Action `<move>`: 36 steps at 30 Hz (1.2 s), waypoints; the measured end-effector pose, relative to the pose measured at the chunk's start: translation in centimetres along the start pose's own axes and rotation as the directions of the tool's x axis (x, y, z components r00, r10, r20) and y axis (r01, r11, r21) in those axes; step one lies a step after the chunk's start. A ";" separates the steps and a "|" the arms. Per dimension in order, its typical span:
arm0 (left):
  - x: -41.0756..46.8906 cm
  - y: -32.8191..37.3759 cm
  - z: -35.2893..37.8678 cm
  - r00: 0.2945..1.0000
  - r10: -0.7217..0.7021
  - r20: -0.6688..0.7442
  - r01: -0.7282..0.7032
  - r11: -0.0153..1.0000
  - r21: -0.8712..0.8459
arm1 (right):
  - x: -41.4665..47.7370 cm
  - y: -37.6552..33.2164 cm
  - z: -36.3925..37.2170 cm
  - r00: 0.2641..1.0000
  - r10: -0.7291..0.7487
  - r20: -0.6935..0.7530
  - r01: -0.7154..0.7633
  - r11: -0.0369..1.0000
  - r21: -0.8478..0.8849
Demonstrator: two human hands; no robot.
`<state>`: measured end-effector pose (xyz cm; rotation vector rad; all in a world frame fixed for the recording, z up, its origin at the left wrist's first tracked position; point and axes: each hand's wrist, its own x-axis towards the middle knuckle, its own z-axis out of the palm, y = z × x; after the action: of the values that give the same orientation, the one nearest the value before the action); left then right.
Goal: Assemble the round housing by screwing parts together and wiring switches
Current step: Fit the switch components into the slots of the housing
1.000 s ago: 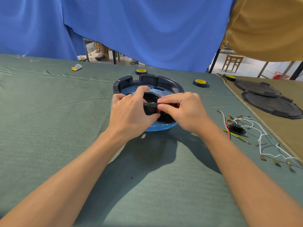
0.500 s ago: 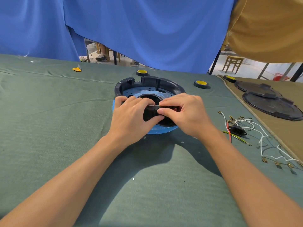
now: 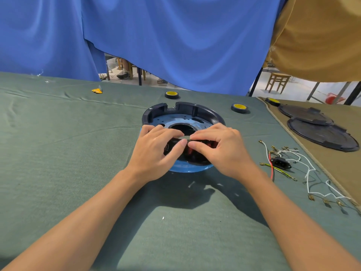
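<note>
The round housing (image 3: 187, 107), a black plastic ring seated on a blue dish-shaped base, sits at centre frame on the green cloth tabletop (image 3: 58, 163). Both hands work at its near rim. The left hand (image 3: 154, 153) and right hand (image 3: 224, 153) have curled fingers, and thumb and forefinger of each pinch a small dark component (image 3: 184, 138) topped by a pale strip; its exact type cannot be told. The moulded housing is judged light and rigid, liable to slide on cloth, and best steadied by its outer wall. The component is best held by its sides. At right of frame, loose white wires with brass terminals (image 3: 310, 170) and a black power inlet socket (image 3: 281, 163) lie just beside the right forearm, which could snag them. Two yellow-topped black tape rolls (image 3: 239, 107) lie beyond the housing. Two black round lids (image 3: 320, 133) rest on tan cloth at upper right, well apart. A small orange scrap (image 3: 97, 90) lies at upper left.
</note>
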<state>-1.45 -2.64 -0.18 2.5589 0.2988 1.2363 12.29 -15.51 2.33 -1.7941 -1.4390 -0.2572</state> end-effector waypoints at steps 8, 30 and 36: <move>1.0 1.4 1.0 0.984 0.160 -0.080 -0.141 0.968 0.206 | 0.1 2.6 -1.3 0.908 0.387 -0.162 -0.400 0.914 -0.059; 3.9 5.6 0.8 0.970 -0.061 0.237 -0.047 0.903 0.427 | -2.5 -1.0 -4.2 0.978 0.204 -0.036 -0.207 0.964 -0.170; 3.8 7.6 3.9 0.961 -0.087 0.263 -0.050 0.880 0.473 | -3.7 3.4 -6.1 0.907 0.382 -0.180 -0.416 0.880 -0.229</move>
<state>4.42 -9.23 2.88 3.0905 0.6319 0.8524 15.98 -22.52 2.57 -2.1999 -0.9440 -0.3534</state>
